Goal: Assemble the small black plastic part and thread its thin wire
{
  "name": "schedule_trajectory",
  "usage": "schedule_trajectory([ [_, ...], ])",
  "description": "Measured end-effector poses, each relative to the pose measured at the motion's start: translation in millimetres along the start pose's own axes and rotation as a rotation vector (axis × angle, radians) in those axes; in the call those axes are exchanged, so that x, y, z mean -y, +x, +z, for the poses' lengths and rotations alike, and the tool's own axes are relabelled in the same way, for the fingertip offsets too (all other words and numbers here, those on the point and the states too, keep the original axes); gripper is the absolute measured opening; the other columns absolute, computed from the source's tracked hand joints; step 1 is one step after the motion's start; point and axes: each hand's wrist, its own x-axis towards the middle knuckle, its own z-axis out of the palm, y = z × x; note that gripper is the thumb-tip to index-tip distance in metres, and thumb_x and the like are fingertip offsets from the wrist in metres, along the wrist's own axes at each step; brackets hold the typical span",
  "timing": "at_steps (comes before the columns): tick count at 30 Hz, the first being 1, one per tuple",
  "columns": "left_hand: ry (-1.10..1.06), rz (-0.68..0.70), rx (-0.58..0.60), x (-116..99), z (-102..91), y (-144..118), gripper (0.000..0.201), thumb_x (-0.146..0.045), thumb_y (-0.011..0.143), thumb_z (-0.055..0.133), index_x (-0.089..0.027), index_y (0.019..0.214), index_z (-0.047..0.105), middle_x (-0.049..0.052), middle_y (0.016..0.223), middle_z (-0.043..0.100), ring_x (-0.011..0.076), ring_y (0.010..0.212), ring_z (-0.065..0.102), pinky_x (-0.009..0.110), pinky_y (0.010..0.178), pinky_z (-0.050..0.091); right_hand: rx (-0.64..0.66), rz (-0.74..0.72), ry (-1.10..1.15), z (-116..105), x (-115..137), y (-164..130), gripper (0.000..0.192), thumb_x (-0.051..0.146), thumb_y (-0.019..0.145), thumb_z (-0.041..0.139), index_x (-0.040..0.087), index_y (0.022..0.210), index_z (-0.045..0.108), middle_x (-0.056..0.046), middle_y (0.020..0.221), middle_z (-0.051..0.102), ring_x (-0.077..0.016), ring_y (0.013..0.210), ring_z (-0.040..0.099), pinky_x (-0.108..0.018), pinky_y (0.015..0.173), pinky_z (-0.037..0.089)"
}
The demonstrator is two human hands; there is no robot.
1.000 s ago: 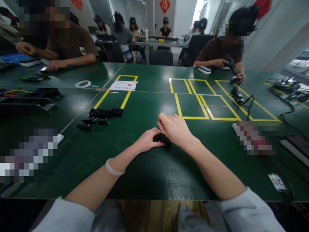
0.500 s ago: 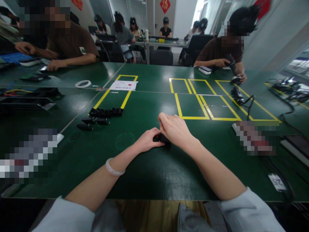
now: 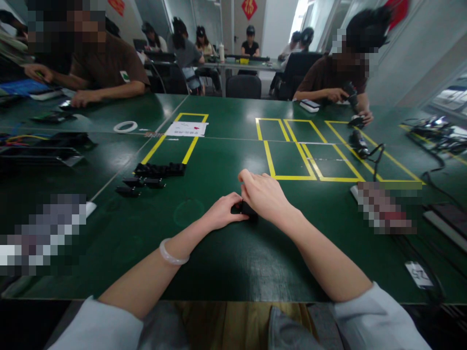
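Head view: both hands, left hand and right hand, grip a small black part; open green table lies around them, nothing moved since before.

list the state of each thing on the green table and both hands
left hand: closed on the small black part, resting on the table
right hand: fingers curled over the same part from above
small black part: flat on the table, pinched between both hands
row of black parts: lined up, untouched
three loose black parts: lying apart, untouched
white ring: lying flat
white paper: flat in a yellow box
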Motion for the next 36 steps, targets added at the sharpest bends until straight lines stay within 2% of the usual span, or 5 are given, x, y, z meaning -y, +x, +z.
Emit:
schedule_trajectory([
  [5,-0.005,0.006,-0.001,-0.7,0.4,-0.5,0.040,-0.039,0.075,0.072,-0.018,0.107,0.061,0.005,0.098,0.062,0.0212,0.087,0.059,0.032,0.079,0.046,0.010,-0.014,-0.016,0.3,-1.8,1.0,0.025,0.032,0.098,0.029,0.018,0.095,0.050,-0.004,0.079,0.068,-0.0155,0.071,0.061,-0.029,0.064,0.025],
  [13,-0.021,-0.004,-0.001,-2.5,-0.7,-0.4,0.037,-0.038,0.075,0.072,-0.018,0.105,0.061,0.005,0.097,0.062,0.0216,0.087,0.059,0.033,0.079,0.047,-0.008,0.016,-0.014,1.9,-0.9,0.5,0.016,0.019,0.092,0.035,0.017,0.099,0.049,-0.003,0.081,0.068,-0.0161,0.069,0.061,-0.028,0.064,0.027],
  [19,-0.028,-0.012,-0.007,-1.4,-0.2,-0.6,0.041,-0.038,0.074,0.072,-0.018,0.108,0.060,0.005,0.096,0.062,0.0213,0.086,0.059,0.033,0.078,0.047,0.015,0.013,-0.033,-1.4,-1.6,0.6,0.025,0.032,0.097,0.029,0.018,0.095,0.050,-0.004,0.079,0.069,-0.0158,0.070,0.061,-0.029,0.065,0.026],
  [27,-0.030,0.010,-0.011,-0.7,0.3,-0.6,0.040,-0.039,0.075,0.072,-0.018,0.107,0.061,0.004,0.095,0.061,0.0204,0.085,0.059,0.032,0.078,0.047,0.003,0.022,-0.018,3.1,-0.8,1.1,0.018,0.018,0.093,0.032,0.018,0.100,0.049,-0.004,0.081,0.068,-0.0154,0.069,0.060,-0.028,0.064,0.026],
  [36,-0.041,0.005,-0.003,-2.0,-0.3,-0.6,0.043,-0.038,0.074,0.072,-0.019,0.111,0.060,0.005,0.099,0.062,0.0209,0.087,0.060,0.033,0.079,0.047,0.014,0.018,-0.028,-0.9,-2.2,1.2,0.026,0.031,0.098,0.026,0.019,0.095,0.050,-0.004,0.075,0.068,-0.0153,0.068,0.060,-0.029,0.062,0.024],
])
